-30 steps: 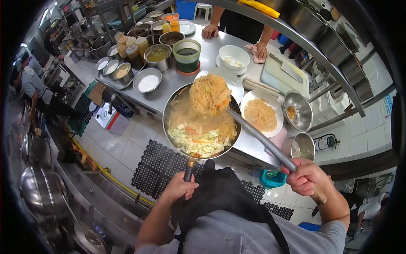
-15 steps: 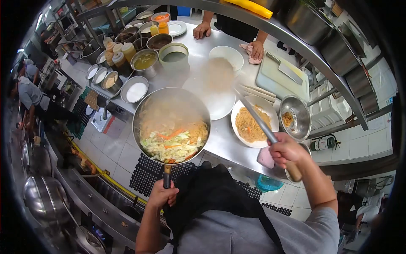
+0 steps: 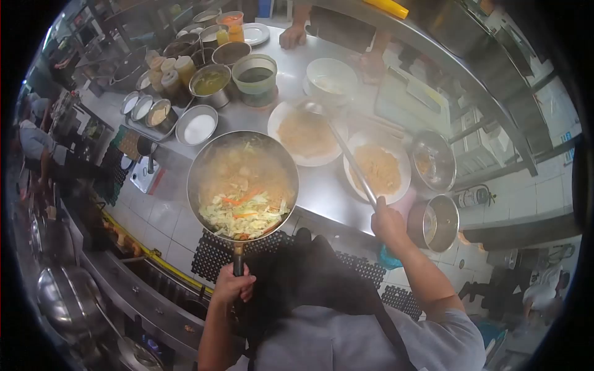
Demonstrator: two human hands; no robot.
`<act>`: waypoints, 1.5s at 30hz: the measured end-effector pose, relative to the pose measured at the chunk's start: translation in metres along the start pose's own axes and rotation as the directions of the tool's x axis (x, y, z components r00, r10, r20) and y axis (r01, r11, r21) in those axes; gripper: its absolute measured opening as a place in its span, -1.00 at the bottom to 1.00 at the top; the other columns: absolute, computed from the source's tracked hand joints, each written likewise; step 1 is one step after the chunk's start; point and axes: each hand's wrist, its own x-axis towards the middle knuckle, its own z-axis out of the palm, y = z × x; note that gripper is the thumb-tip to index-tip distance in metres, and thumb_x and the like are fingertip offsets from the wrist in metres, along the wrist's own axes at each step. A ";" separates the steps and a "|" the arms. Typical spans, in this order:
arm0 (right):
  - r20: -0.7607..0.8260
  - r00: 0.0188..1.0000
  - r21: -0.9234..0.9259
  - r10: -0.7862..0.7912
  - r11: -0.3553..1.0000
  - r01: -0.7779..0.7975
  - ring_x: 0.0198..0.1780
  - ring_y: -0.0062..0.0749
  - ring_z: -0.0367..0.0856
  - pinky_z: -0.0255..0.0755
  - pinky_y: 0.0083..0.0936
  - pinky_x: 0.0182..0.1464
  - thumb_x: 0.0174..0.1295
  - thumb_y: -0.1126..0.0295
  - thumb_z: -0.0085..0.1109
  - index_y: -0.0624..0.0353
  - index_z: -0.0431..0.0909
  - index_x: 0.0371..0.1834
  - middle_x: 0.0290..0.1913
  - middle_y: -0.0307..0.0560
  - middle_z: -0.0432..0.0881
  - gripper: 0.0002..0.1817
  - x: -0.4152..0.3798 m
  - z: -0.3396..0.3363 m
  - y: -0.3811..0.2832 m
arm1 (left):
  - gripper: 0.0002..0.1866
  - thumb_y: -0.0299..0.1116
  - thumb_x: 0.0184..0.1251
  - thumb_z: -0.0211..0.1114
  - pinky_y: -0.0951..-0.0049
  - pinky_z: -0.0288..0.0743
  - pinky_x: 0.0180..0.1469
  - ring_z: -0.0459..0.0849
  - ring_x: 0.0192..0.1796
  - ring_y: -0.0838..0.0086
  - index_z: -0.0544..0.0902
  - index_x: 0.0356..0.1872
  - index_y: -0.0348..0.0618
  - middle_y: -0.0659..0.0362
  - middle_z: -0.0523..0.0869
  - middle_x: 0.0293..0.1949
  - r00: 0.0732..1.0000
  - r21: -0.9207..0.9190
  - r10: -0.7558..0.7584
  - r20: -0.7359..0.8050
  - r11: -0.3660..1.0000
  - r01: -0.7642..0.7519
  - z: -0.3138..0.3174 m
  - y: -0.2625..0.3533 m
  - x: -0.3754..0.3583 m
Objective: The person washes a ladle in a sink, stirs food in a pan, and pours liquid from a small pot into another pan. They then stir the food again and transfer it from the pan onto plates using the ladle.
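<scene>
My left hand [image 3: 234,284] is wrapped round the black handle of a steaming pan [image 3: 242,185] holding noodles, cabbage and carrot strips. My right hand [image 3: 388,221] grips a long metal ladle [image 3: 356,164], whose bowl end is over the noodles on a white plate [image 3: 277,127] at the centre of the steel table. Just right of that plate, a second white plate [image 3: 403,185] bears more noodles. Steam blurs the food on both plates and in the pan.
Pots, squeeze bottles [image 3: 184,68] and a bowl of white powder [image 3: 199,128] are at the left. A person's hands [image 3: 292,37] rest across the table. A cutting board [image 3: 411,105] with a knife, metal bowls [image 3: 433,222] and a shelf rail are at the right.
The ladle has swung down from the air onto the middle plate, where noodles now show. My right hand has moved left and slightly down. More steam spreads over the table.
</scene>
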 end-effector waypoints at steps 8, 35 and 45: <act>-0.068 0.997 0.210 0.035 0.978 -0.020 -0.39 0.45 0.57 0.39 0.22 -0.28 0.17 0.44 0.11 0.21 0.30 -0.06 -0.47 0.40 0.60 -0.70 -0.074 -0.068 -0.079 | -0.74 -0.66 0.25 0.28 0.41 0.30 -0.71 0.43 -0.75 0.49 0.35 -0.38 -0.14 0.20 0.40 -0.73 0.986 0.125 -0.017 0.164 0.992 -0.003 -0.067 0.009 0.009; 0.894 0.338 0.347 -0.296 -0.022 -0.938 -0.78 -0.68 0.19 0.12 -0.60 -0.85 0.26 0.55 0.05 0.09 0.33 -0.22 -0.65 -0.30 0.26 -0.87 -0.133 -0.074 -0.229 | -0.76 -0.51 0.24 0.32 0.37 0.34 -0.65 0.51 -0.73 0.43 0.38 -0.46 -0.16 0.13 0.50 -0.75 0.966 0.541 -0.174 0.191 0.840 0.044 -0.120 0.025 -0.029; 0.787 0.377 0.278 -0.488 -0.264 -0.923 -0.81 -0.73 0.13 -0.01 -0.63 -0.90 0.24 0.54 -0.01 0.14 0.34 -0.23 -0.67 -0.33 0.22 -0.91 -0.144 -0.061 -0.191 | -0.75 -0.55 0.23 0.32 0.39 0.33 -0.66 0.43 -0.74 0.47 0.37 -0.47 -0.13 0.18 0.46 -0.73 0.950 0.382 -0.186 0.250 0.921 0.080 -0.114 0.026 -0.025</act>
